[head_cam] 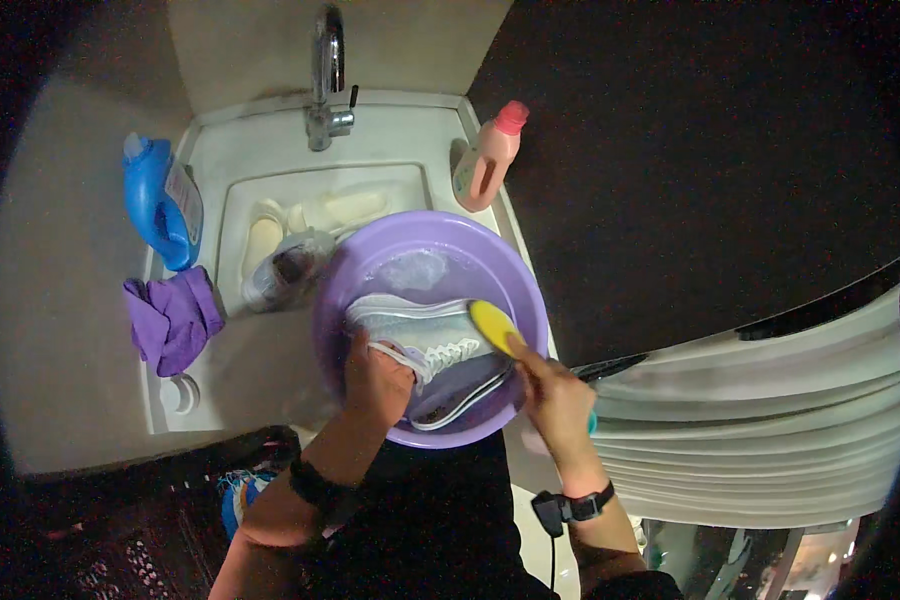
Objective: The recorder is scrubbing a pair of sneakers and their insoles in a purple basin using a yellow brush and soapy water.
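Note:
My left hand grips a white-and-grey lace-up sneaker at its opening, some fingers hidden inside or behind it. The shoe lies on its side over a purple plastic basin, its white sole edge facing away from me. In my right hand is a yellow brush, held at the toe end of the shoe; its bristles are hidden, and I cannot tell whether they touch. Foamy water fills part of the basin. Nearer me, a second shoe with a white-edged sole sits partly in the water.
The basin rests over a white sink with a chrome faucet. Inside the sink are a grey shoe and cream insoles. A blue bottle and purple cloth are left; a pink bottle stands right.

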The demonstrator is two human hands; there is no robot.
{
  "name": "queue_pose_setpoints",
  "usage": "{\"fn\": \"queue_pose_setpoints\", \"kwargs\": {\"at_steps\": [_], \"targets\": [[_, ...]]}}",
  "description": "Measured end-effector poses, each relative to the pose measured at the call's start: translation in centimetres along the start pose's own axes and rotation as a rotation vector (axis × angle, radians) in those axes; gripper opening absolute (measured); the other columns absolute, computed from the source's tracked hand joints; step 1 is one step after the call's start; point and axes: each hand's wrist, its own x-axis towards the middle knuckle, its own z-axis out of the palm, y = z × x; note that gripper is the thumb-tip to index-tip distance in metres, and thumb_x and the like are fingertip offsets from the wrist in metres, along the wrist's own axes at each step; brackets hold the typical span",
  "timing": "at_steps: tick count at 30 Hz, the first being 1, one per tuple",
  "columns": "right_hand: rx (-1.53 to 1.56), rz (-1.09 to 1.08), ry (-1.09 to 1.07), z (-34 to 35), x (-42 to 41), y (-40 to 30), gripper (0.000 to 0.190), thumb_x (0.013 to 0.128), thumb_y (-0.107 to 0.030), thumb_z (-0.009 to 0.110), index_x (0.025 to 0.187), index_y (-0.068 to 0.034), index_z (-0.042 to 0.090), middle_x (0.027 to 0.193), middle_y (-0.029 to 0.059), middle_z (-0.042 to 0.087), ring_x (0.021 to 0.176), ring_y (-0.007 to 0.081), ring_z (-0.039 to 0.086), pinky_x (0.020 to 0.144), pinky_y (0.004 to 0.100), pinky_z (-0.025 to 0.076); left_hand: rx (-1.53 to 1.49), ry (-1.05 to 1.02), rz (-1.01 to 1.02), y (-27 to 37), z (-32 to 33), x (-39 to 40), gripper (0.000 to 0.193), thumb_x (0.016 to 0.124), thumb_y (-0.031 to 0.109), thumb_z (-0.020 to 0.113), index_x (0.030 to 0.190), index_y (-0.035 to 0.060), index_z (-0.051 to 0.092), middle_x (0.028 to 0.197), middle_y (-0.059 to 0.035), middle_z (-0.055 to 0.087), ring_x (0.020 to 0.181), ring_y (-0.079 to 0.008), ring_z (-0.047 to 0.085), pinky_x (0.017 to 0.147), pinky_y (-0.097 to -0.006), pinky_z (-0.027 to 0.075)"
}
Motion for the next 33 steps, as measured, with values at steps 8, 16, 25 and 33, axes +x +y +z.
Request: {"fn": "queue_pose_setpoints", "kwargs": {"at_steps": [8,16,25,33], "targets": [[-0.032,-0.009,0.021,-0.2,0.0,-0.6,0.041,0.092,-0.021,0.069,0.131,-0.035,0.066,0.079,0.0081,0.071,0.065,0.0245,0.069,0.055,0.0392,0.052,0.019,-0.100,0.044,-0.1,-0.1,0.2,0.082,0.098,0.060,0.043,0.152,-0.0001,0.029,0.158,-0.0189,0.034,0.146,-0.0360,0.033,0.122,-0.0468,0.023],[0.033,-0.155,-0.038,2.4,1.5,-6.7,0.040,0.092,-0.027,0.069,0.130,-0.037,0.066,0.065,0.0071,0.064,0.053,0.0254,0.064,0.045,0.0402,0.048,0.092,-0.077,0.049,0.4,0.3,-0.3,0.082,0.097,0.060,0.044,0.150,-0.0003,0.032,0.155,-0.0185,0.038,0.144,-0.0370,0.035,0.121,-0.0464,0.025],[-0.067,0.134,-0.027,-0.7,1.2,-0.1,0.039,0.094,-0.024,0.066,0.131,-0.037,0.065,0.075,0.0109,0.069,0.064,0.0304,0.070,0.054,0.0437,0.053,0.017,-0.016,-0.021,0.4,0.7,-0.7,0.085,0.097,0.060,0.043,0.153,-0.0020,0.026,0.158,-0.0214,0.033,0.146,-0.0382,0.032,0.123,-0.0476,0.022],[0.035,-0.143,-0.106,3.2,2.1,-9.1,0.048,0.092,-0.019,0.065,0.137,-0.033,0.060,0.076,0.0111,0.069,0.059,0.0305,0.067,0.051,0.0434,0.053,0.039,-0.107,0.112,-0.2,-0.3,0.5,0.071,0.097,0.056,0.046,0.144,0.0029,0.043,0.146,-0.0160,0.051,0.136,-0.0360,0.047,0.117,-0.0512,0.032]]}}
